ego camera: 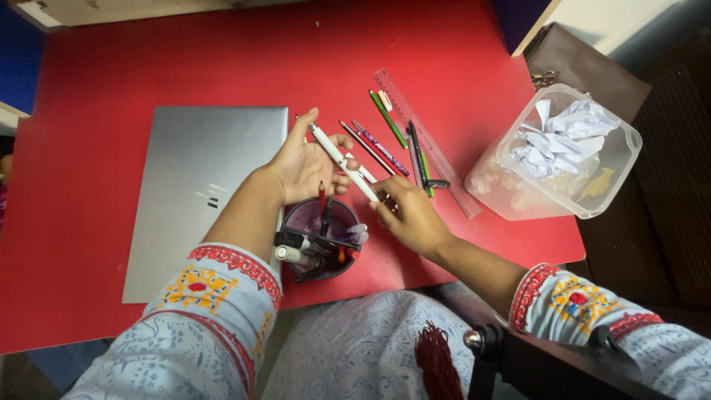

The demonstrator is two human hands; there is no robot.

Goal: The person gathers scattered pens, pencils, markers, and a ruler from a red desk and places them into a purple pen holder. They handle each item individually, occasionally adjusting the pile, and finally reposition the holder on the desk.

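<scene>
- Right now a white pen (342,161) is lying slantwise across the left hand (307,164), its upper tip by the forefinger and its lower end reaching the right hand (411,216).
- The left hand is lying palm up above the cup, its fingers curling loosely under the pen and the thumb pressing on it near the middle.
- The right hand is pinching the pen's lower end between thumb and fingertips, just right of the cup.
- A dark purple cup (324,238) is standing just below the left hand at the table's near edge, bristling with a red pencil, markers and other pens.
- More pens and pencils (385,141) are lying in a loose fan just beyond both hands, touching a clear pinkish ruler (424,141) that is running diagonally on their right.
- A closed silver laptop (201,194) is resting left of the left forearm, on the red table (96,81).
- A clear plastic tub (559,155) full of crumpled paper is sitting at the table's right edge, well apart from the hands.
</scene>
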